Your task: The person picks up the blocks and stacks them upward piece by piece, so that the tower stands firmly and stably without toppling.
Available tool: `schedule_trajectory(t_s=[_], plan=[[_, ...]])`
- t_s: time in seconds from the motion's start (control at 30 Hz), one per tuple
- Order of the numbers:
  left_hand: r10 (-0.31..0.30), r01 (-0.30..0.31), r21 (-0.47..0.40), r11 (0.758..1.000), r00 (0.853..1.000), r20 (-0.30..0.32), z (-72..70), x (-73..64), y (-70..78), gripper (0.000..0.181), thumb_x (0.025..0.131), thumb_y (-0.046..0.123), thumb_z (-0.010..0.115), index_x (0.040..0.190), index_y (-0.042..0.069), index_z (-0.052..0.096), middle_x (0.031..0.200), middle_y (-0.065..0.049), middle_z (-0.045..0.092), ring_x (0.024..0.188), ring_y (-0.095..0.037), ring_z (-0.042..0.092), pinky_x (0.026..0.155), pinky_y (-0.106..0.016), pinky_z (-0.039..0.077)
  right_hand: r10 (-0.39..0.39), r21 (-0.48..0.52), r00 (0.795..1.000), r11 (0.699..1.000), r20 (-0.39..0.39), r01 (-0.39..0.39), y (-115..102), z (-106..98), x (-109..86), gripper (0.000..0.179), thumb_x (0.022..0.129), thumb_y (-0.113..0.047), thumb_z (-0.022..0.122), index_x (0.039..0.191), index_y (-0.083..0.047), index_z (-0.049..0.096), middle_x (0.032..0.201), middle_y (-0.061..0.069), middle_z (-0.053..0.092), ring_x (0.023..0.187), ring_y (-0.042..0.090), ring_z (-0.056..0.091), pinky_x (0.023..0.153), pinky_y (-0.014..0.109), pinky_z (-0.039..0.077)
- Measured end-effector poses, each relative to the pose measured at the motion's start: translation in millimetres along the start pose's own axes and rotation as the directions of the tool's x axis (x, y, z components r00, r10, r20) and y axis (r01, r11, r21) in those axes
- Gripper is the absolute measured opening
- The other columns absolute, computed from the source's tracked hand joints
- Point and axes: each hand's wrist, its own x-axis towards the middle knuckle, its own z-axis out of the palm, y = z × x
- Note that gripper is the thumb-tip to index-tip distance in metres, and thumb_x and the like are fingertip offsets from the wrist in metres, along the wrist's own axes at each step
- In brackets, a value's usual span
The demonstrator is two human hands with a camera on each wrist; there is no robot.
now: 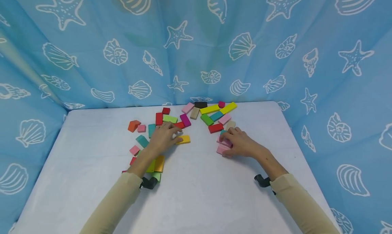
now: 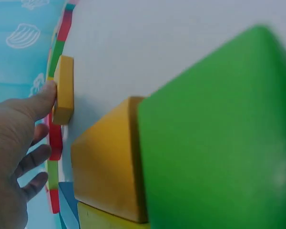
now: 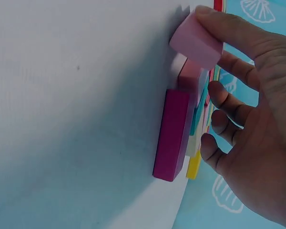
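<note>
My left hand (image 1: 163,137) is over the left group of blocks. Its thumb touches a yellow block (image 2: 65,90) in the left wrist view, while the other fingers are loosely bent and apart from that block. On the right, my right hand (image 1: 240,144) pinches a pink block (image 3: 196,40) between thumb and index finger, its other fingers bent and holding nothing. Another pink block (image 3: 189,75) and a magenta block (image 3: 171,136) lie beside the pinched one. A teal block (image 1: 224,133) shows partly under the right fingers.
Several coloured blocks form an arc along the white table's (image 1: 196,193) back and left. Among them are a black block (image 1: 200,104), an orange block (image 1: 133,126) and a gold block (image 1: 159,163). A large green block (image 2: 214,138) fills the left wrist view's foreground. A blue shell-patterned curtain (image 1: 190,64) surrounds the table.
</note>
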Motion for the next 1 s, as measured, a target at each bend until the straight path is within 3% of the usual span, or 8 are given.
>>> schedule_trajectory(t_s=[0.2, 0.43, 0.73, 0.9, 1.0], plan=[[0.075, -0.076, 0.004, 0.997, 0.997, 0.034, 3.9, -7.2, 7.9, 0.031, 0.087, 0.038, 0.079, 0.116, 0.027, 0.077, 0.113, 0.002, 0.066, 0.112, -0.017, 0.057, 0.094, -0.044, 0.048, -0.018, 0.01, 1.0, 1.0, 0.013, 0.018, -2.5, 2.3, -0.5, 0.052, 0.076, -0.036, 0.088, 0.122, -0.023, 0.068, 0.112, -0.002, 0.053, 0.109, 0.017, 0.046, 0.083, 0.031, 0.049], [0.074, -0.071, -0.036, 0.997, 0.992, 0.099, 5.4, -12.4, 14.4, 0.033, 0.087, 0.039, 0.079, 0.117, 0.027, 0.075, 0.116, 0.005, 0.069, 0.117, -0.015, 0.058, 0.101, -0.047, 0.045, -0.048, 0.154, 0.998, 0.987, 0.028, 0.043, -8.0, 1.4, -0.8, 0.046, 0.079, -0.032, 0.087, 0.117, -0.019, 0.066, 0.105, -0.005, 0.059, 0.1, 0.015, 0.055, 0.079, 0.028, 0.055], [0.091, -0.082, -0.081, 0.993, 0.99, 0.11, 3.7, -16.9, 18.4, 0.037, 0.083, 0.042, 0.081, 0.116, 0.026, 0.075, 0.114, 0.007, 0.07, 0.112, -0.014, 0.059, 0.099, -0.044, 0.045, -0.061, 0.226, 0.998, 0.972, 0.009, 0.058, -13.1, -0.8, 2.8, 0.043, 0.081, -0.031, 0.085, 0.117, -0.02, 0.064, 0.102, -0.007, 0.063, 0.096, 0.013, 0.059, 0.083, 0.029, 0.056], [0.087, -0.051, -0.194, 0.98, 0.98, 0.178, 2.5, -16.8, 22.6, 0.037, 0.083, 0.035, 0.083, 0.116, 0.024, 0.07, 0.107, 0.007, 0.07, 0.099, -0.011, 0.062, 0.097, -0.036, 0.05, -0.066, 0.278, 0.998, 0.958, -0.006, 0.066, -16.4, -1.7, 2.4, 0.038, 0.083, -0.026, 0.084, 0.114, -0.019, 0.064, 0.098, -0.006, 0.063, 0.092, 0.015, 0.059, 0.08, 0.028, 0.056], [0.082, -0.012, -0.293, 0.956, 0.971, 0.226, 3.2, -18.4, 23.9, 0.045, 0.086, 0.03, 0.081, 0.127, 0.026, 0.064, 0.11, 0.006, 0.07, 0.099, -0.011, 0.063, 0.094, -0.033, 0.053, -0.069, 0.331, 0.998, 0.941, -0.01, 0.069, -20.8, -1.9, 3.7, 0.035, 0.084, -0.022, 0.083, 0.113, -0.018, 0.064, 0.096, -0.004, 0.063, 0.091, 0.018, 0.059, 0.079, 0.029, 0.056]])
